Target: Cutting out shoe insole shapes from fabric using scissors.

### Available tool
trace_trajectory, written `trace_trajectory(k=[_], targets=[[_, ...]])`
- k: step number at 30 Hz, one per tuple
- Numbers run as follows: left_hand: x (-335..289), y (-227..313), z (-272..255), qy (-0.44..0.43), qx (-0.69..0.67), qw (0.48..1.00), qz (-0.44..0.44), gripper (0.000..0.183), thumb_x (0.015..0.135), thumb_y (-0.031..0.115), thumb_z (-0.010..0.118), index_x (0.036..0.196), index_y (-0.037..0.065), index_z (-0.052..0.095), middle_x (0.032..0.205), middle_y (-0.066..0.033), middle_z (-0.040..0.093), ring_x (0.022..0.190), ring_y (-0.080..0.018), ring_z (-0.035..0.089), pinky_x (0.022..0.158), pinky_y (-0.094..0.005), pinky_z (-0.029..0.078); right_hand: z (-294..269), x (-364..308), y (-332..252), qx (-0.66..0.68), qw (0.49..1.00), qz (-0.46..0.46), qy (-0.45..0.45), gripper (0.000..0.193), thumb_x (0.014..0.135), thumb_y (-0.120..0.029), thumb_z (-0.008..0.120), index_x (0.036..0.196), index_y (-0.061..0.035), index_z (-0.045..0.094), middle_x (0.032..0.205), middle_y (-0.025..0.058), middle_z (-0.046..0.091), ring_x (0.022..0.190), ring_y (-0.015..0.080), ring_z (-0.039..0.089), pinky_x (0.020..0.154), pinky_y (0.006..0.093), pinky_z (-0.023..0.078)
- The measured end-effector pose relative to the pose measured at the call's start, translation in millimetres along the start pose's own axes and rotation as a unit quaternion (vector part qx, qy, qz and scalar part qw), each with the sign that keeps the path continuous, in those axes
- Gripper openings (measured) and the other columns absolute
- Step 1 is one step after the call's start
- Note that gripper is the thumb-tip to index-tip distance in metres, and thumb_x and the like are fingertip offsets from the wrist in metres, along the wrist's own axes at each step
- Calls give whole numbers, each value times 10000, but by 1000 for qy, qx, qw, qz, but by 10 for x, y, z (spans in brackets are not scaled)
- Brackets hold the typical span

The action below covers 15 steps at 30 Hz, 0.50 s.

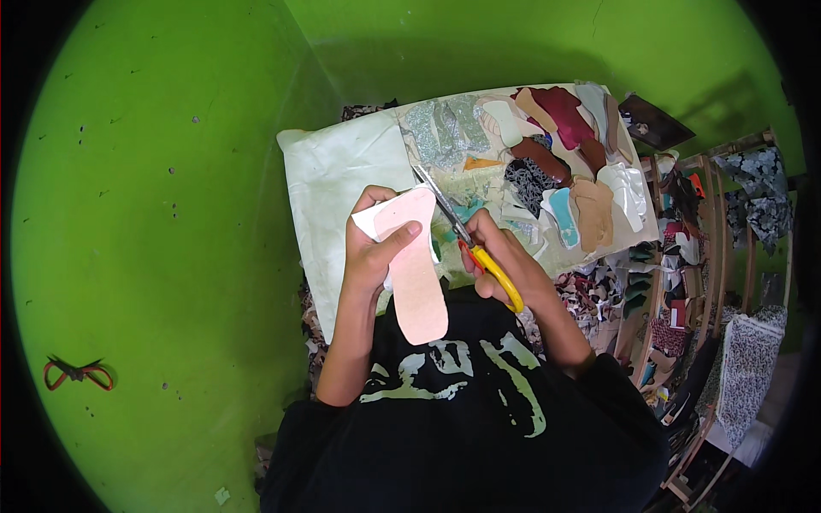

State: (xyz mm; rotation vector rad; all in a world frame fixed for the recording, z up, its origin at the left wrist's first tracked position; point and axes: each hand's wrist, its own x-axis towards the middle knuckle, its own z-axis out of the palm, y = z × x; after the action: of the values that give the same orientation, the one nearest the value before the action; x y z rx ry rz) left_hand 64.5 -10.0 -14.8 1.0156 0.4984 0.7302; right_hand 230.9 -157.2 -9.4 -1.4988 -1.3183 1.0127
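Apparently we're trimming, left grip (366,261) pinching the pink sole-shaped piece (419,295), right grip (513,263) wrapped round scissors (463,232); next calls for steady turning

White piece (365,223) partly hidden behind pink sole (421,291); scraps (592,299) indistinct, perhaps fabric.

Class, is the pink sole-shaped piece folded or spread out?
Spread out: the pink piece shows its long outline end to end, without a fold, in the left hand.
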Motion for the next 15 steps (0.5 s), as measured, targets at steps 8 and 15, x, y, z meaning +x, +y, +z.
trace_trajectory(k=[8, 15], targets=[[16, 84, -101, -37, 35, 999, -17, 358, 767, 68, 802, 1011, 37, 541, 923, -72, 672, 815, -111, 625, 731, -260, 500, -54, -80, 42, -122, 992, 7, 22, 686, 730, -466, 829, 1055, -38, 404, 721, 126, 556, 636, 322, 564, 622, 389, 453], [14, 184, -205, -74, 71, 994, -21, 351, 746, 87, 820, 975, 36, 559, 874, -61, 666, 782, -105, 621, 688, -257, 489, -156, -70, -73, -18, 999, 38, 31, 984, 516, -841, 714, 1004, -47, 395, 677, 44, 511, 582, 165, 492, 536, 308, 379]])
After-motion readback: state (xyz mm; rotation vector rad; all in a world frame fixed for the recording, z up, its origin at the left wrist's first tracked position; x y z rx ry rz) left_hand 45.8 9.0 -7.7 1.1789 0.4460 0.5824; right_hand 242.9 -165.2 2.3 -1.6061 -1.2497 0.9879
